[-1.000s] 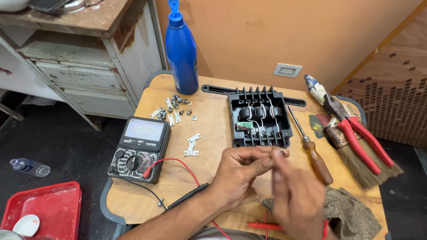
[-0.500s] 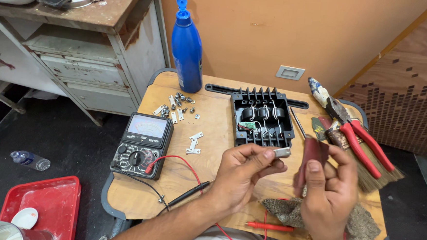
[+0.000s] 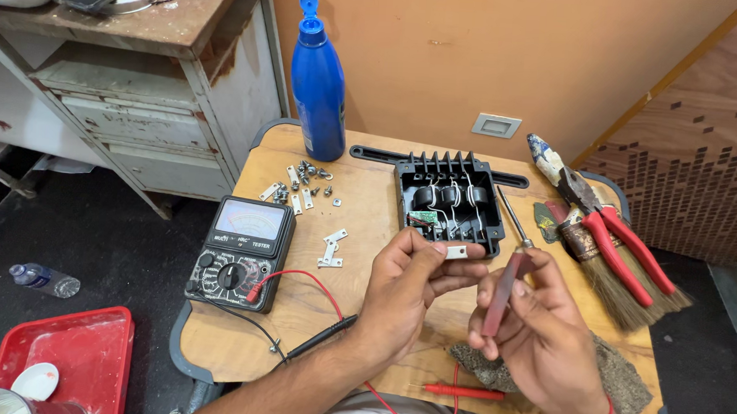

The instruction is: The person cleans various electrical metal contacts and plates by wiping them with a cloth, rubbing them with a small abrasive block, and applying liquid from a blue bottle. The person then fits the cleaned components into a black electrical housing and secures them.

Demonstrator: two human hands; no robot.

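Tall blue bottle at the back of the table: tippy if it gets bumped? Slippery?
Probably tippy: the blue bottle stands upright, tall and narrow on a small base near the table edge. Its smooth plastic sides look somewhat slippery. The flip cap is open, so any contents could spill if it falls. How full or heavy it is cannot be told.

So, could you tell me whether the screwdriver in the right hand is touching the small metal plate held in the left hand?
Apart. The head view shows bare table between the screwdriver in the right hand and the small metal plate pinched by the left hand.
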